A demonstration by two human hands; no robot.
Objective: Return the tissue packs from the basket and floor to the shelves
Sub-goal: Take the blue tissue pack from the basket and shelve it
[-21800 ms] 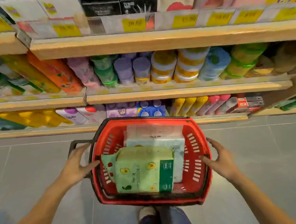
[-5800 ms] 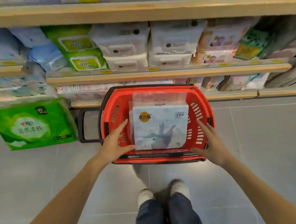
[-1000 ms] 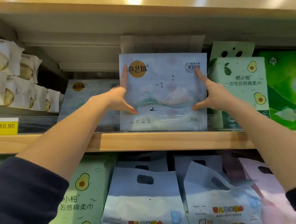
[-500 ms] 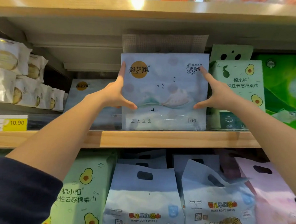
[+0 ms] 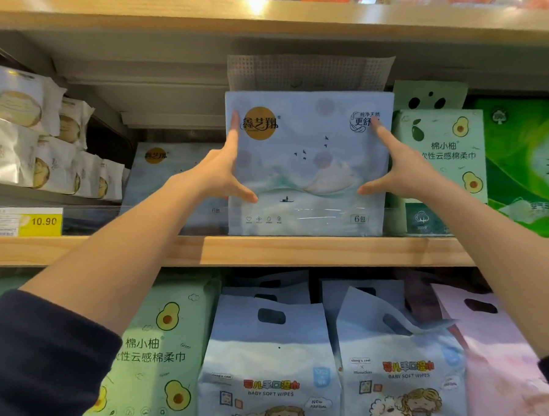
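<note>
A pale blue tissue pack (image 5: 304,165) with a gold round logo stands upright on the wooden shelf (image 5: 264,252), its bottom edge behind the clear lip. My left hand (image 5: 221,170) presses its left side, fingers up along the edge, thumb on the front. On the pack's right side, my right hand (image 5: 399,170) has its index finger reaching the top corner. A matching blue pack (image 5: 166,176) stands further back to the left. The basket and the floor are out of view.
An avocado-print green pack (image 5: 444,159) and a bright green pack (image 5: 530,164) stand right of the blue one. White packets (image 5: 32,138) fill the left side above a 10.90 price tag (image 5: 40,222). Baby wipes bags (image 5: 271,366) and another avocado pack (image 5: 160,354) sit on the shelf below.
The blue pack and both hands have stayed almost still on the shelf over the last second; the view has only shifted slightly. Earlier, the pack lay in the red basket.
</note>
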